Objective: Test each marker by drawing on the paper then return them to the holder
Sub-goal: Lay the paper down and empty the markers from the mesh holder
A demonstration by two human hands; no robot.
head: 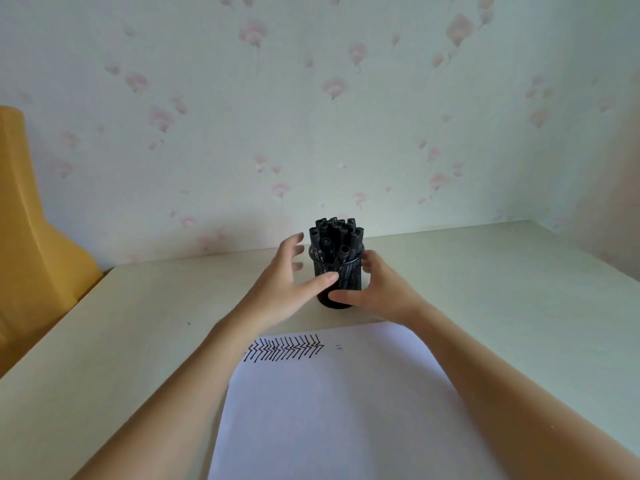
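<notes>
A black mesh holder (346, 277) stands upright on the table beyond the paper, packed with several black markers (334, 235) that stick out of its top. My right hand (377, 289) wraps around the holder's right side, thumb across its lower front. My left hand (287, 282) is at the holder's left with fingers spread, its thumb touching the mesh front. A white sheet of paper (332, 410) lies in front of me, with a row of black zigzag test strokes (285, 348) near its far left edge and a tiny mark (338, 347) beside them.
The pale table (502, 289) meets a flowered wall behind the holder. A yellow chair back (31, 237) stands off the table's left edge. The table's right corner lies at far right.
</notes>
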